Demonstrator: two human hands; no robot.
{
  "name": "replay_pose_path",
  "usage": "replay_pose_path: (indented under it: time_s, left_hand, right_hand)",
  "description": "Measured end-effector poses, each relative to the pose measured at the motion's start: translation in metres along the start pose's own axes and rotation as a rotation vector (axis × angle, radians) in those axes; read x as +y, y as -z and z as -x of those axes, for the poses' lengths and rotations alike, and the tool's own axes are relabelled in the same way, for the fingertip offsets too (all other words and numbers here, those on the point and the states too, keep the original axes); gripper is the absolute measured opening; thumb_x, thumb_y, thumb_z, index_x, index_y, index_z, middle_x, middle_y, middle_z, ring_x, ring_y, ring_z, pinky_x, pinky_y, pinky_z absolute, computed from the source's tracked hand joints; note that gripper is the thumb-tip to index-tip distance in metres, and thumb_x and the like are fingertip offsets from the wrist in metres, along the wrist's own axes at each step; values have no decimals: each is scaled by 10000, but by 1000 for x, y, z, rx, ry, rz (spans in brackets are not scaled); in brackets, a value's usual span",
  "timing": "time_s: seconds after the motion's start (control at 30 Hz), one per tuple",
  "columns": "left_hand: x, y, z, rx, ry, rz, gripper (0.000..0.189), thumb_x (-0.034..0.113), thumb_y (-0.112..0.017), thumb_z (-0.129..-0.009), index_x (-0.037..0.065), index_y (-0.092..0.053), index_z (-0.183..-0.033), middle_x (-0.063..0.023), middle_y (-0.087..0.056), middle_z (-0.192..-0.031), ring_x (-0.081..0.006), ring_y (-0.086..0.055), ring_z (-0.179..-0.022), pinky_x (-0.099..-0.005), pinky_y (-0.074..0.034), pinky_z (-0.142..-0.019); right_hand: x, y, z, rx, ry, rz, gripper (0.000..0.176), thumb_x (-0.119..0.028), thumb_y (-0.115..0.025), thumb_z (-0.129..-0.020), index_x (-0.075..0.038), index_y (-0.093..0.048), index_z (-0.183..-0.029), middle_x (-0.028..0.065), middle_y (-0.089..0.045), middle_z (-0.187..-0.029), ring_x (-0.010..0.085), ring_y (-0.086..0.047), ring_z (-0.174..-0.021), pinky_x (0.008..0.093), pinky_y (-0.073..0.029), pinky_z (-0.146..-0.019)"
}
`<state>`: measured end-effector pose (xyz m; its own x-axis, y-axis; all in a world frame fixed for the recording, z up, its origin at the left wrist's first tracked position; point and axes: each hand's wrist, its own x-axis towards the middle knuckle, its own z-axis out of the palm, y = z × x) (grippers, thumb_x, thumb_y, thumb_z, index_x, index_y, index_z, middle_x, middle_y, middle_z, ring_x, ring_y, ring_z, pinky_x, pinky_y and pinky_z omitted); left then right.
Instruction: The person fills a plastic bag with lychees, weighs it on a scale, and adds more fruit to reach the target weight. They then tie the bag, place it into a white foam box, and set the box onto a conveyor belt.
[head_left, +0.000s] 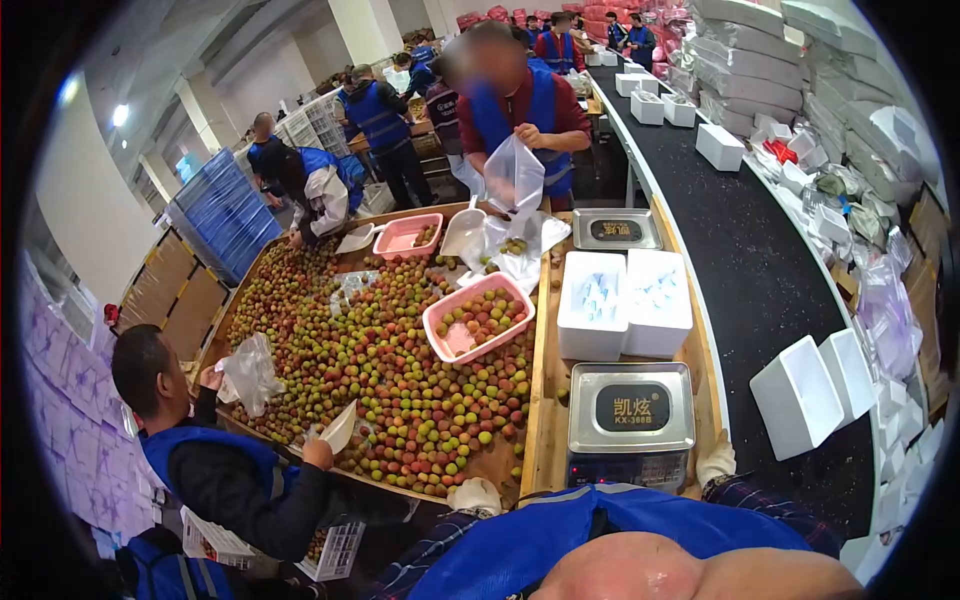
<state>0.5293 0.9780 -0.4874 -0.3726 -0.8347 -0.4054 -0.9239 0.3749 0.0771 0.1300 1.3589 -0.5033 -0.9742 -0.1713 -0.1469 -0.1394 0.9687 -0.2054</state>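
Observation:
My left hand [475,496], in a white glove, rests at the near edge of the wooden table, beside a wide heap of lychees [400,350]; its fingers are mostly hidden. In another white glove, my right hand [716,464] lies on the wooden rim [690,270] between the bench and the conveyor, fingers stretched forward and nothing visible in them. Between my hands stands a digital scale [632,410] with a bare metal pan. Behind it are two white foam boxes [592,335] holding small blue-and-white packs.
Pink baskets [480,352] sit on the lychees. A person [520,120] opposite holds a clear bag [515,175]; a person at left [215,450] holds a scoop [340,428] and a bag. The black conveyor [740,260] at right carries foam boxes [797,397]. A second scale [616,230] stands farther back.

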Motion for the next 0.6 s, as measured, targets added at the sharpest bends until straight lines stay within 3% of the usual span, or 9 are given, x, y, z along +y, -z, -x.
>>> replay_pose_path:
  time_s: [0.07, 0.33, 0.4, 0.5, 0.57, 0.6]
  left_hand:
    - [4, 8, 3, -7, 20, 6, 450, 354, -429, -1050, 111, -794, -1151, -168, -783, -1158, -369, -742, -1094, -504, -473, -1047]
    - [-9, -3, -4, -55, -17, 80, 435, 385, -464, -1048, 111, -763, -1206, -181, -763, -1213, -376, -721, -1142, -534, -479, -1041]
    - [-18, -21, -5, 6, -34, 153, 448, 393, -475, -1032, 84, -761, -1185, -197, -759, -1205, -397, -713, -1144, -556, -468, -1055]
    - [2, 12, 8, 21, 45, 147, 436, 382, -477, -1024, 70, -764, -1129, -205, -761, -1172, -421, -710, -1124, -571, -462, -1059]
    - [-6, -10, 3, 158, 20, 178, 407, 374, -478, -1025, 89, -764, -1074, -182, -773, -1115, -413, -718, -1095, -577, -465, -1043]
    - [-7, -15, 2, 165, 23, 188, 391, 375, -484, -1021, 103, -763, -1058, -169, -776, -1095, -406, -721, -1082, -582, -469, -1028]
  right_hand:
    - [-1, -2, -3, -57, -40, -29, 760, -283, -666, -949, -4, -391, -1600, 299, -659, -1296, 489, -651, -1183, 551, -533, -1033]
    - [-6, 7, -2, -78, -43, -35, 798, -359, -701, -955, 4, -397, -1598, 312, -670, -1296, 479, -659, -1206, 540, -546, -1027]
    - [-7, 5, 1, -102, -43, -12, 809, -372, -711, -952, 4, -401, -1598, 313, -671, -1303, 477, -656, -1216, 540, -546, -1028]
    - [-2, -4, -3, -19, 34, -13, 837, -383, -729, -941, -6, -394, -1609, 321, -659, -1326, 488, -648, -1225, 540, -535, -1046]
    - [5, -12, -6, 18, 33, -60, 862, -416, -740, -935, -18, -393, -1618, 329, -645, -1358, 503, -623, -1259, 534, -515, -1079]
    - [-18, 19, 12, 26, 76, 11, 846, -479, -720, -957, 47, -451, -1562, 332, -654, -1359, 497, -648, -1233, 530, -539, -1033]
